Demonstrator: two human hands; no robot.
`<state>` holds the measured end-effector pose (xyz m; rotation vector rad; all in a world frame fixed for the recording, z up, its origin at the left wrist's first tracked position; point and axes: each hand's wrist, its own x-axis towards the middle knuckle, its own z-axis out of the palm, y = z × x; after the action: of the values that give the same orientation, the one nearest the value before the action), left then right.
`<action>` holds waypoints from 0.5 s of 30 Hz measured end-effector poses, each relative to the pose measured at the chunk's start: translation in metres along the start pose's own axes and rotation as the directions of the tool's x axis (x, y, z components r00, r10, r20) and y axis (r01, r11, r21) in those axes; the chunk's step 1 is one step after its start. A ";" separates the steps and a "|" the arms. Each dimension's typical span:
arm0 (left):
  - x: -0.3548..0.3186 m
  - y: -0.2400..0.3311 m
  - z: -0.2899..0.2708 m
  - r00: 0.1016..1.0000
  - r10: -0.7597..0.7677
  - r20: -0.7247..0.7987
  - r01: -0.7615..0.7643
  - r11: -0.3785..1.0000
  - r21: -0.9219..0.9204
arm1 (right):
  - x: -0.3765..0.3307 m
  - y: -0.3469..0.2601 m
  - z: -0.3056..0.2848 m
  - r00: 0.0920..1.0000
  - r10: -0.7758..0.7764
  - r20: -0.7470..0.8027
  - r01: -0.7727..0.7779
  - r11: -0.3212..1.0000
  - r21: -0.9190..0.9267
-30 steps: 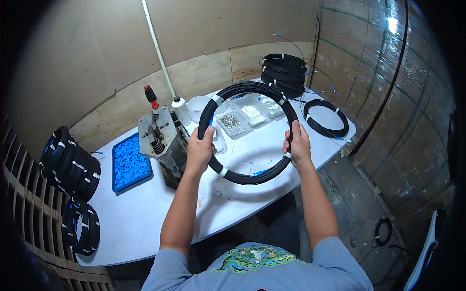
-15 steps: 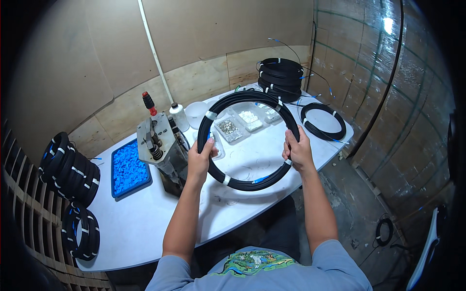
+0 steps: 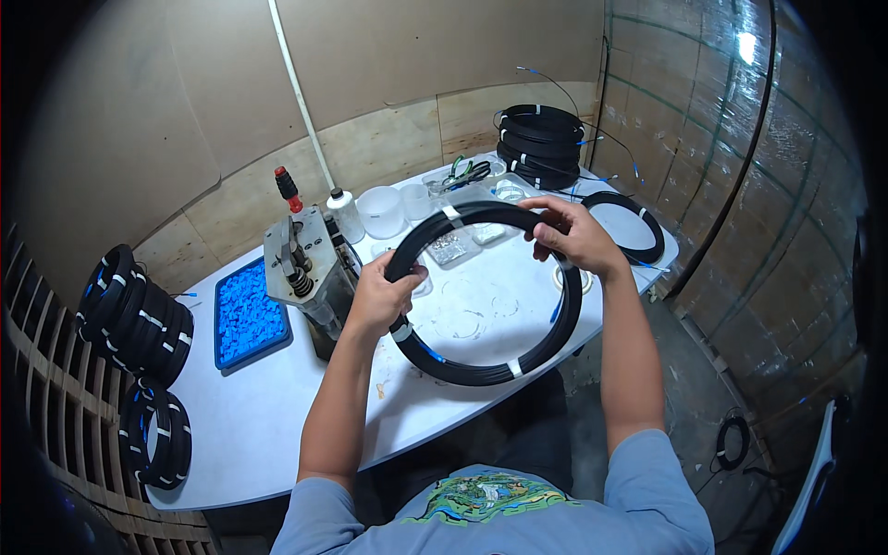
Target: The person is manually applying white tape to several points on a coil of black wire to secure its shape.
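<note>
My grey shirt (image 3: 499, 523) is nearest, a green print across its chest. Ahead of it I have a black coil (image 3: 472, 373) up in front of me, over the near part of the white table (image 3: 250, 430). My left hand (image 3: 379, 294) is closed round the coil's left side, thumb laid across to the inside. My right hand (image 3: 581, 237) is at the upper right of the coil, fingers bent over it and thumb set apart from them; how firmly they press, I cannot tell from this angle. White bands cross the coil at its top, at its bottom and just below my left hand, and a bit of blue shows on its lower left.

At the table's near left end stand small coils (image 3: 153, 435), also black with white bands. A bigger pile of coils (image 3: 139, 319) stands just past them. To the right of that pile lies a tray (image 3: 254, 361) full of blue pieces (image 3: 250, 313), and beside it a metal press (image 3: 301, 250).

Farther back come a white bottle (image 3: 346, 222) and a round tub (image 3: 381, 213). One loose coil (image 3: 647, 248) lies near the right end, and behind it rises a tall stack (image 3: 539, 148) of coils. A wooden wall (image 3: 388, 134) closes the back.
</note>
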<state>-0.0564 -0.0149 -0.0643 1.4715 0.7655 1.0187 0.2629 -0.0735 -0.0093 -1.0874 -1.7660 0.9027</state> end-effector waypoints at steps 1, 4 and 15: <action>0.000 -0.002 0.000 0.999 -0.015 -0.030 0.013 0.996 -0.090 | -0.004 0.009 0.001 0.995 0.015 -0.103 -0.011 0.999 0.038; 0.004 -0.005 -0.002 0.986 -0.117 -0.116 0.075 0.945 -0.317 | -0.024 0.051 0.007 0.974 0.130 -0.187 -0.082 0.967 0.243; 0.014 -0.031 -0.003 0.976 -0.128 -0.175 0.027 0.873 -0.488 | -0.030 0.059 0.081 0.792 0.273 -0.547 0.139 0.790 0.596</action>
<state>-0.0511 0.0042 -0.0928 0.9067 0.6447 1.2075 0.2151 -0.0914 -0.1002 -0.8638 -0.7921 0.9353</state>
